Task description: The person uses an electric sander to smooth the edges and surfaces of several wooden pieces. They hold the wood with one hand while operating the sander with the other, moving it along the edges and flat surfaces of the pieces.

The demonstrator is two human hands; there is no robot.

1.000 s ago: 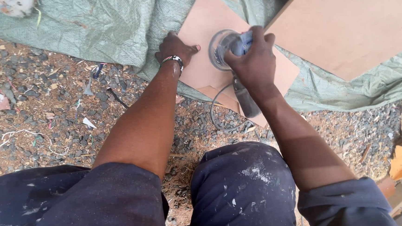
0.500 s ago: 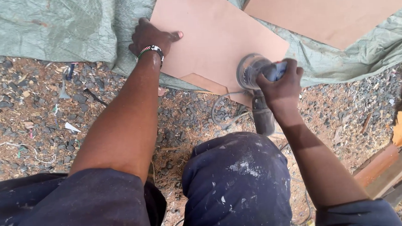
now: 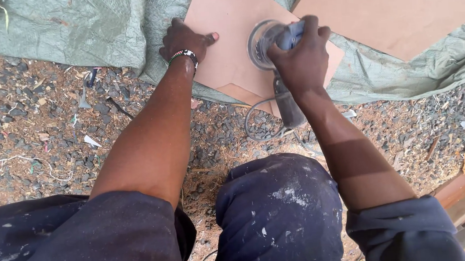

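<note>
Right hand (image 3: 301,62) closed around the top of a power sander (image 3: 270,47), fingers wrapped over its blue head; round pad flat on the brown board (image 3: 225,18). Sander stood near the board's near right edge. Its long axis ran from the pad back along a dark handle (image 3: 289,108) toward the knees; working end pointed away from the person. Grey cord (image 3: 256,126) looped off the handle onto the gravel (image 3: 39,137).

Left hand (image 3: 186,41), beaded bracelet at the wrist, lay flat and open on the board's left part, holding nothing, pressing down.

Step judged: sanding the board face, the other hand steadying it. A next pass would call for a level pad and steady downward pressure near the edge.

Board lay on a green tarpaulin (image 3: 75,27); second board (image 3: 397,7) beyond.
</note>
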